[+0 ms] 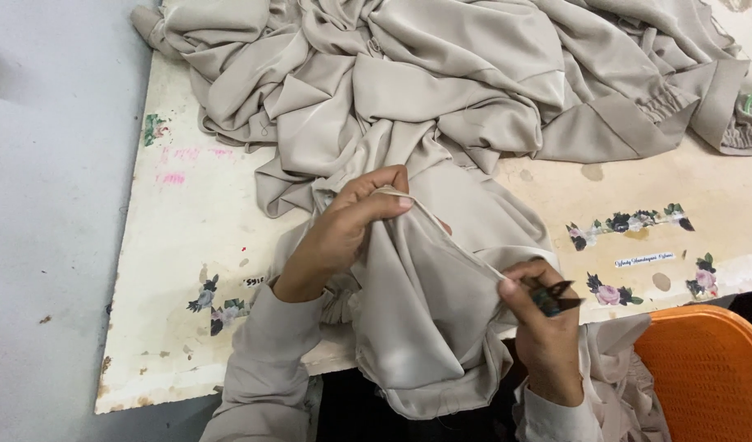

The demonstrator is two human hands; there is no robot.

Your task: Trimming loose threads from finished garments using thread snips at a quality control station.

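A large beige garment [441, 90] lies crumpled over the far half of a worn cream table [187, 237], and part of it hangs toward me. My left hand [343, 225] pinches a seam edge of this beige fabric and lifts it. My right hand [539, 315] grips the same edge lower down, stretching it taut between both hands. A small dark thread snip [554, 297] is also held in the right hand, its blades pointing right.
The table carries flower stickers [630, 223], pink scribbles [175, 168] and chipped edges. An orange plastic basket [707, 368] stands at the lower right, with pale cloth beside it. Grey floor [48, 205] lies to the left.
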